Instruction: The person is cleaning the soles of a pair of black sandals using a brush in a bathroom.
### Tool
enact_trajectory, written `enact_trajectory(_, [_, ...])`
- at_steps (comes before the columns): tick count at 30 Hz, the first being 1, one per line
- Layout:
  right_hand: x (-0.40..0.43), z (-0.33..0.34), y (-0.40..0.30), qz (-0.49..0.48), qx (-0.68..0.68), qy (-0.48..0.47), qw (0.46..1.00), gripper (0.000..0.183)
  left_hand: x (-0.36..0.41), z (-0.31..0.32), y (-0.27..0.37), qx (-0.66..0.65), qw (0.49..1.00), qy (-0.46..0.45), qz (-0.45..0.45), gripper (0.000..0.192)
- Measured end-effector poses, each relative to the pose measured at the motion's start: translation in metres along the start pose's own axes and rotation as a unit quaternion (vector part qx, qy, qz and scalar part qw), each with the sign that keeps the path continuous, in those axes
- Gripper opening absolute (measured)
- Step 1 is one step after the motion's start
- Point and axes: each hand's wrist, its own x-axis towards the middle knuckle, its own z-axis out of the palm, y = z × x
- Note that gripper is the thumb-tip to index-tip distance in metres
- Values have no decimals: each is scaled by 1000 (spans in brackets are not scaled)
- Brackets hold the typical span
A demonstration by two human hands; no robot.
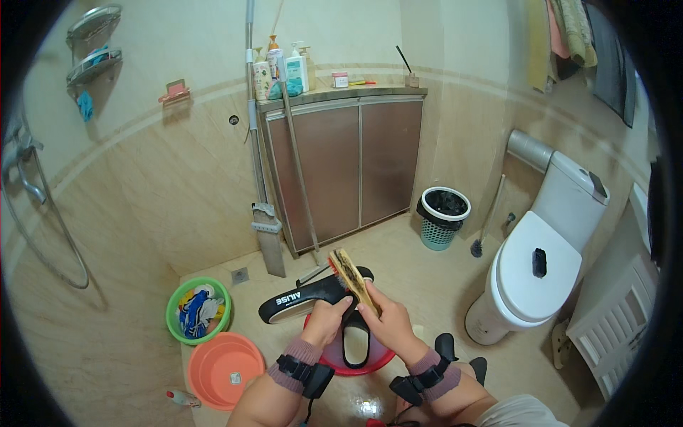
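Note:
My left hand [324,321] grips a black item with looped arms [315,293] and white lettering along one side; its exact kind is unclear. In my right hand [392,323] is a wooden scrubbing brush [352,275], with red and pale bristles facing left towards the black item. The brush's back is darkly stained. Both hands are close together, over a red-rimmed basin [368,368] on the floor. One loop of the black item hangs down over this basin, and much of the basin is hidden behind the item and my hands.
At left stand an orange basin [216,368], a green basin of clothes [228,315] and a bottle [183,398]. A squeegee pole [296,155] and mop [269,240] lean by the cabinet [320,176]. A waste bin [440,235], toilet brush [477,246] and toilet [539,277] are right.

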Motion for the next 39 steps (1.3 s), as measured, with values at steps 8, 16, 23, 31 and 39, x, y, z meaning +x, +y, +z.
enact_trajectory(8, [-1, 0, 7, -52, 36, -6, 998, 55, -18, -7, 3, 101, 991, 48, 74, 33])
enact_trajectory(16, [-15, -12, 10, 21, -14, 29, 999, 53, -44, 5, -5, 84, 991, 38, 92, 34])
enact_trajectory(23, [-8, -12, -20, -7, -25, -29, 999, 52, -15, 5, -5, 32, 998, 38, 23, 34])
enact_trajectory(31, [-2, 1, 11, -40, 13, -3, 999, 52, -2, 20, 1, 82, 995, 61, -4, 30])
enact_trajectory(39, [15, -16, 19, 123, -21, 20, 992, 53, 10, 31, -7, 128, 987, 20, 94, 33])
